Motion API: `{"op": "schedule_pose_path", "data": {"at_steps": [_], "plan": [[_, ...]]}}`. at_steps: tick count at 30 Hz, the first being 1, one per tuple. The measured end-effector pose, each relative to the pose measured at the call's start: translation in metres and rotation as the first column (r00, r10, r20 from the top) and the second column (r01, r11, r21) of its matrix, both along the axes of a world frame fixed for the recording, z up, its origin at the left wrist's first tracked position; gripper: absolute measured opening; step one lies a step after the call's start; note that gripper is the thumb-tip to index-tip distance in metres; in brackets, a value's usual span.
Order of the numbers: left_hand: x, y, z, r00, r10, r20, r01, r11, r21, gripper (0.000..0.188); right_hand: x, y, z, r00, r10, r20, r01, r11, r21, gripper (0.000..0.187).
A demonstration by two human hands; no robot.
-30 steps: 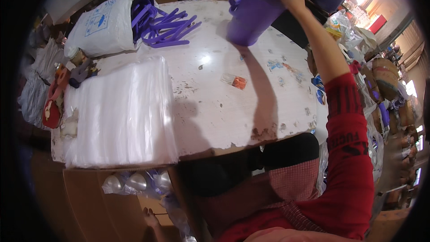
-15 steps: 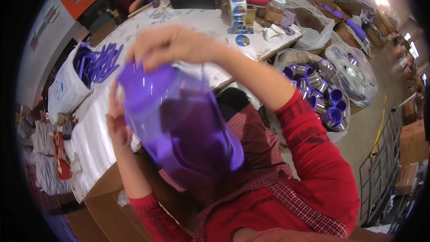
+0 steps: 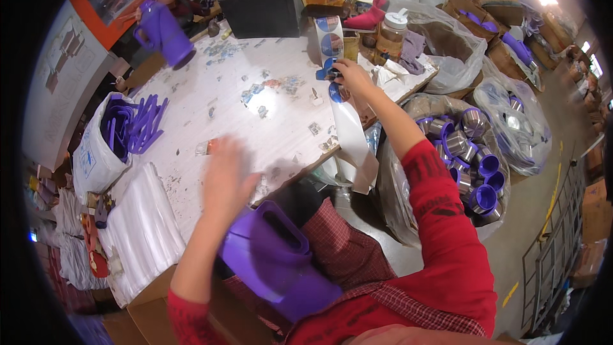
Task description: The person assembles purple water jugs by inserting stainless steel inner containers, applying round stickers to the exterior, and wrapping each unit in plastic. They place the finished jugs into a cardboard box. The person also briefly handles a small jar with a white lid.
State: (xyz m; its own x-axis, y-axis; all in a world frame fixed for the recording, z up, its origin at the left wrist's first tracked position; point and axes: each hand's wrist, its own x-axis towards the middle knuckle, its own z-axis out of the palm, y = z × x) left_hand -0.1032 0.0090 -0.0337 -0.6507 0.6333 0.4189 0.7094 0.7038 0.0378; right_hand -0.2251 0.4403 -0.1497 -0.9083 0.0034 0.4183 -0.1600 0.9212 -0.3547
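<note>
A purple plastic jug (image 3: 271,265) with a looped handle rests on my lap, tilted, against the table edge. My left hand (image 3: 227,176) hovers over the near part of the table, just above the jug. Motion smears its fingers, but the thumb stands apart and nothing shows in its grasp. Farther right, my right hand (image 3: 351,78) pinches a blue sticker (image 3: 328,70) at a strip of round labels (image 3: 330,39). The strip's pale backing paper (image 3: 355,144) hangs down over the table's edge.
At the left stands a white sack (image 3: 96,147) of purple handles beside stacked white plastic sleeves (image 3: 145,220). On the right, a clear bag holds steel-and-purple cups (image 3: 456,144). Across the table, another person holds a purple jug (image 3: 165,32). A lidded jar (image 3: 391,35) stands near the labels.
The jug has gone from raised in front of me down to my lap. My right hand has left it for the labels; my left hand has come off it. The other person's jug is now lifted.
</note>
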Motion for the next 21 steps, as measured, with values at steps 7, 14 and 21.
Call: {"op": "schedule_pose_path", "data": {"at_steps": [7,14,21], "plan": [[-0.052,0.219,-0.105,0.918,-0.326,0.227,0.366,0.916,-0.166,0.072,-0.025,-0.002,-0.018,0.978,-0.145,0.152,0.12,0.979,0.165,0.055],[0.006,0.211,-0.106,0.797,-0.451,0.401,0.557,0.806,-0.201,0.02,0.001,0.005,-0.014,0.986,0.148,0.079,-0.154,0.985,0.075,0.053],[0.167,0.137,-0.048,0.285,-0.592,0.754,0.933,0.353,-0.075,0.014,-0.065,0.02,-0.025,1.0,0.03,0.01,-0.025,0.953,-0.301,0.033]]}}
